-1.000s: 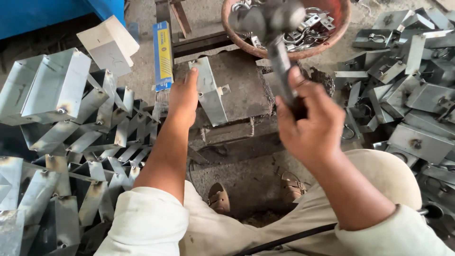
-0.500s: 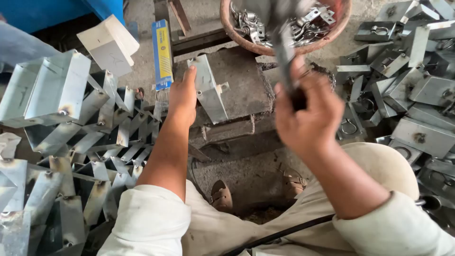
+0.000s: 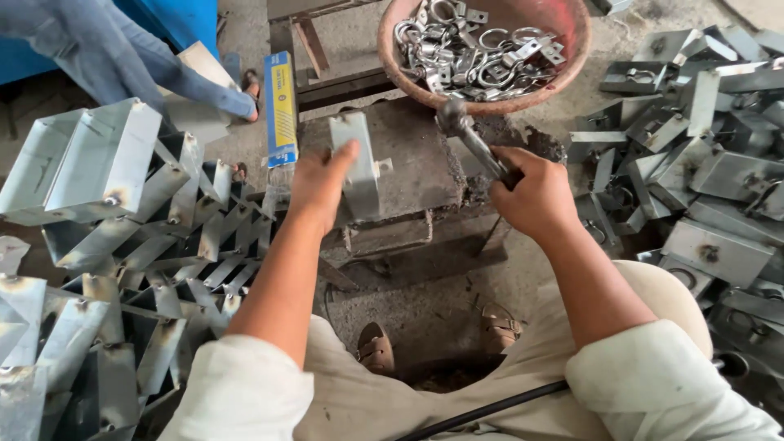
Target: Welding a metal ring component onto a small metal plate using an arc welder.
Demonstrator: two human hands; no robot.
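Note:
My left hand [image 3: 321, 184] presses a folded grey metal bracket [image 3: 357, 159] flat against a worn steel block [image 3: 416, 159] in front of me. My right hand [image 3: 532, 194] grips the handle of a hammer [image 3: 467, 135], whose head sits low over the block's right side, just short of the bracket. Both arms wear pale rolled sleeves.
A reddish bowl [image 3: 563, 77] of metal rings and clamps stands behind the block. Stacked folded brackets [image 3: 122, 245] fill the left; more flat brackets [image 3: 702, 196] lie heaped on the right. A blue and yellow box [image 3: 281, 108] leans by the block. Another person's leg [image 3: 139, 57] and sandalled foot stand at the top left.
The hammer has swung down from its raised position to the block. My left hand stayed on the bracket. The other person's leg has stepped into view at the top left.

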